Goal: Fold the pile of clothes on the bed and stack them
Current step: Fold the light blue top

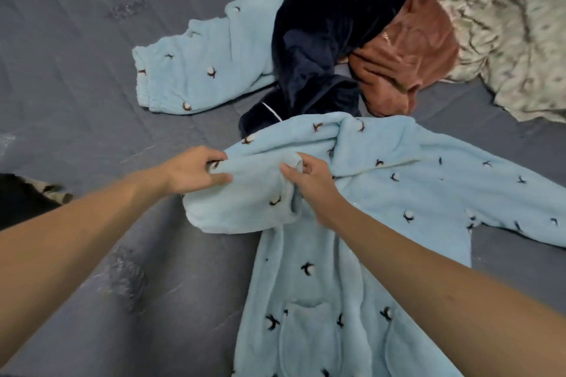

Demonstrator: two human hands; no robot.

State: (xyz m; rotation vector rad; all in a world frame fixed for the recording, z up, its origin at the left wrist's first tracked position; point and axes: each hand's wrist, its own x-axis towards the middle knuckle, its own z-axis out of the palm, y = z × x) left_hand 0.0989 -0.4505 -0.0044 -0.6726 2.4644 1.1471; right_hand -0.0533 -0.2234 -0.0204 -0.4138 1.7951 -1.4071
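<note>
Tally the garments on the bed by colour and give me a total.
Light blue: 2, the top gripped by the left hand and right hand, and the trousers
Navy: 1
Rust brown: 1
Total: 4

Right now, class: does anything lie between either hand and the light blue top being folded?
Nothing visible does. The left hand and the right hand both already grip the light blue top at its bunched sleeve.
</note>
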